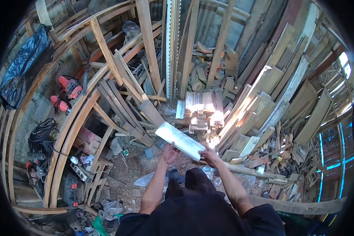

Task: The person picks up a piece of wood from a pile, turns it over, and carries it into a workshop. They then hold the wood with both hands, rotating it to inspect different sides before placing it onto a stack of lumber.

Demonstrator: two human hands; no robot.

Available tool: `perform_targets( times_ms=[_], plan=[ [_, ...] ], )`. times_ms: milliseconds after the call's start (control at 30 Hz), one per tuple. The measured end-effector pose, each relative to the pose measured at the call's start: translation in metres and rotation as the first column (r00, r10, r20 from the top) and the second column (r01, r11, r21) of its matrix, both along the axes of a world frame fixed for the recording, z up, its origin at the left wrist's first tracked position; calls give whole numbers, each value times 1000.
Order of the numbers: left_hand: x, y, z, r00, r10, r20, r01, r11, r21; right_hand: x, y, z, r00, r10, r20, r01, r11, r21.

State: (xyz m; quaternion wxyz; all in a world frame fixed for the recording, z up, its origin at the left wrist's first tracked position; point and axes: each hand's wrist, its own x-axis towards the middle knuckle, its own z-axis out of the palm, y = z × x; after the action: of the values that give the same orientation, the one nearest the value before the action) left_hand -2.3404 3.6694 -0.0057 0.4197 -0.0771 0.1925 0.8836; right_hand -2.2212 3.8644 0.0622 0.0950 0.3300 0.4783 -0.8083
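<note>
Nearest to us is the person's black shirt [200,216], and from it the two bare forearms go forward. Between the hands we see the pale flat wooden board [179,139]. It is in the air in front of the body, above the floor, tilted so that its far end points up to the left and its broad face turns to the light. We judge it is held like this so that the face can be looked at.

The right hand [208,153] closes around the near end of the board, fingers wrapped on its edge, and seems to carry the weight. The left hand [170,152] is open, with the fingers loosely spread and touching the lower long edge, probably only to steady it. Whether the thumb presses, we cannot tell.

Just behind the board, a stack of short light wooden blocks [202,110] lies in a patch of sun. To the right, many long grey planks [263,102] lean on the wall, probably to save floor place. Below is the sawdust-covered floor [145,165]. Well apart on the left, two red power tools [65,94] rest by a curved wooden frame [72,129], near a coil of black cable [43,135] and a white power strip [79,172].
</note>
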Motion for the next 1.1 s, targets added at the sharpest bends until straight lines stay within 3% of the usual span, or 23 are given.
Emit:
perform_targets(
  times_ms=[33,133,167,233,367,400,433,500,633,667,833,967,1100],
  plan=[
    [-4,11,12,1000,4,-1,-4,1000,9,-2,-3,6,999,29,28,-28,999,-39],
    [-20,39,6,993,-86,-80,55,942,-331,-17,0,-9,996,89,20,-87,994,-67],
    [-23,47,-2,994,-80,-70,52,941,-333,-22,1,-12,994,110,28,-108,992,-64],
    [-30,60,-16,959,-152,-241,62,937,-343,-30,6,-16,990,132,40,-129,989,-78],
    [-56,75,-23,946,-248,-210,135,887,-442,-56,33,-48,972,224,73,-218,972,-82],
    [-66,76,-25,932,-321,-168,232,885,-404,-62,40,-53,967,248,63,-236,960,-150],
    [-74,80,-25,933,-320,-163,228,880,-417,-72,47,-57,961,272,46,-257,943,-214],
    [-98,96,-25,921,-337,-197,213,858,-468,-98,63,-60,968,248,28,-234,942,-241],
    [-128,122,-18,930,-368,17,325,796,-510,-134,88,-67,986,164,23,-151,949,-277],
    [-139,128,-23,914,-406,1,358,804,-474,-145,95,-71,986,162,34,-148,952,-268],
    [-160,150,-64,932,-362,39,313,741,-594,-187,122,-110,987,131,91,-96,944,-315],
    [-175,161,-121,927,-374,37,293,658,-694,-218,135,-175,980,120,160,-59,937,-343],
    [-198,167,-187,869,-456,194,432,507,-746,-234,133,-261,969,103,225,-16,934,-358]
  ],
)
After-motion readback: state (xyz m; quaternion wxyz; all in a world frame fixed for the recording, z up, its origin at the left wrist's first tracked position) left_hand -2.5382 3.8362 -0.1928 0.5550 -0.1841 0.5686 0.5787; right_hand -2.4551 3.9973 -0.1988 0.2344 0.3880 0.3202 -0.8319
